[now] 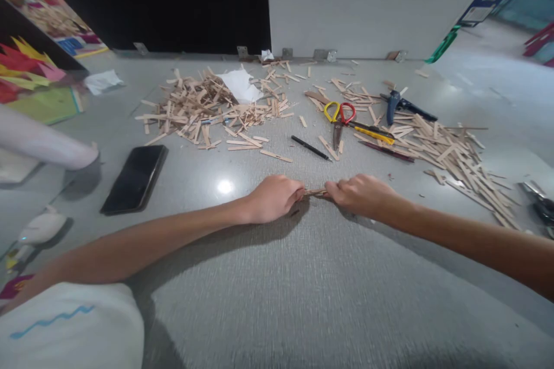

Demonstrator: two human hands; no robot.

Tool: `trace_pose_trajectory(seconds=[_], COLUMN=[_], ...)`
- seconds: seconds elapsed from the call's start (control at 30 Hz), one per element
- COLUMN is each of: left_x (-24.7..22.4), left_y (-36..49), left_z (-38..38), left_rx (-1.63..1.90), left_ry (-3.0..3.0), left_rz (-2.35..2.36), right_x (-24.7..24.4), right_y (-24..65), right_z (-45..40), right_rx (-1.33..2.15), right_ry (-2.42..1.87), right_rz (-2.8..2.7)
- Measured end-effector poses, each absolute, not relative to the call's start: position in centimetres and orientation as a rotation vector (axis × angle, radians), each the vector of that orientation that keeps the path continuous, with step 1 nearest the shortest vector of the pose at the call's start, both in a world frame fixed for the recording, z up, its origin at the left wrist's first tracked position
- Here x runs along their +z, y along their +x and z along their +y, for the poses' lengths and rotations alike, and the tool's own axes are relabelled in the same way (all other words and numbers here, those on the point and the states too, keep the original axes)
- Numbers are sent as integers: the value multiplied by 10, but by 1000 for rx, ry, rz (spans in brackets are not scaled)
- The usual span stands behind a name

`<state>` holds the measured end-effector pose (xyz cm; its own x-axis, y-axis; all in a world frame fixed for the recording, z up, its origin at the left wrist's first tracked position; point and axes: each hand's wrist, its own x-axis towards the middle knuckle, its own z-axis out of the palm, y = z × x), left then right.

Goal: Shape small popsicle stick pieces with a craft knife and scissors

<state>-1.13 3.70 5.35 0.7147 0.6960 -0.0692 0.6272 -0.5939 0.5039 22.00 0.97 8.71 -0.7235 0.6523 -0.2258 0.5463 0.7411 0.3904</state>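
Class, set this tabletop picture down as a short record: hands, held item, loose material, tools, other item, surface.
Left hand: bare left hand, gripping one end of the held item
Right hand: bare right hand, gripping the other end
Held item: thin, pale-brown wooden strips; exact count unclear
Loose material: large pale wooden-stick pile at left; another pale wooden-stick pile at right
Tools: metal scissors with yellow and red handles; slim black pen
Other item: flat black rectangular smartphone, beyond the left forearm
Surface: grey tabletop
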Motion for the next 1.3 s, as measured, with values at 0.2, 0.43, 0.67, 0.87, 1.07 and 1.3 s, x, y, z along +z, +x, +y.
trace_pose_trajectory(seconds=[0.2, 0.43, 0.67, 0.87, 1.07, 1.3], left_x=[54, 54, 52, 49, 48, 47], left_y=[-12, -10, -9, -9, -11, -9], left_z=[32, 30, 27, 30, 26, 26], left_rx=[151, 111, 67, 63, 40, 21], left_ry=[2473, 2542, 2610, 2648, 2692, 2721], left_rz=[1061, 1104, 1138, 1143, 1130, 1171], right_x=[90, 91, 92, 88, 82, 90], right_y=[205, 210, 199, 211, 198, 205], right_z=[-11, 20, -1, 18, -4, 15], right_rx=[517, 302, 501, 375, 506, 403], right_ry=[1101, 930, 1055, 923, 1151, 956], right_rz=[2482, 2507, 2438, 2564, 2473, 2542])
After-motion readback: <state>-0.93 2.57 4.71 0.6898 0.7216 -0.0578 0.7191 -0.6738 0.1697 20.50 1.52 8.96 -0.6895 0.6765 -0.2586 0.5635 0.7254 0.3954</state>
